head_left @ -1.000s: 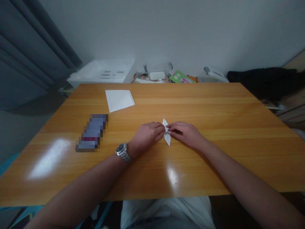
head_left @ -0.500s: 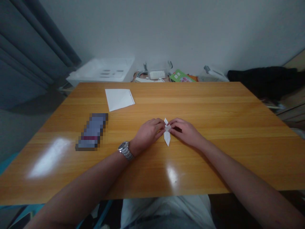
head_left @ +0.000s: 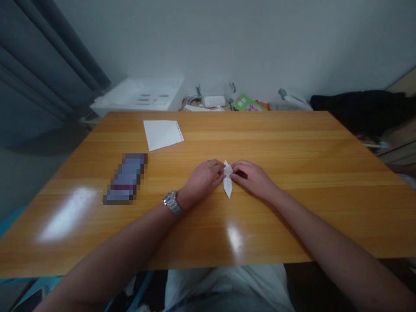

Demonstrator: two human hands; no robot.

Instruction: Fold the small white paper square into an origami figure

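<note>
A small piece of folded white paper (head_left: 228, 187) lies at the middle of the wooden table, with one pointed end toward me and another pointing away. My left hand (head_left: 204, 178) pinches its left side, fingertips at the paper's middle. From the other side my right hand (head_left: 251, 177) grips the right edge between thumb and fingers. Between the two hands the middle part of the paper stands up a little. The fingertips partly cover its sides.
A white sheet with a perforated edge (head_left: 163, 134) lies toward the back left of the table (head_left: 292, 147). A pixelated phone-like device (head_left: 125, 180) rests on the left. Beyond the far edge are a white plastic bin (head_left: 139, 95) and a green booklet (head_left: 247, 103).
The middle flap of the folded paper has spread wider and rounder between my fingertips. Both hands stay in nearly the same place.
</note>
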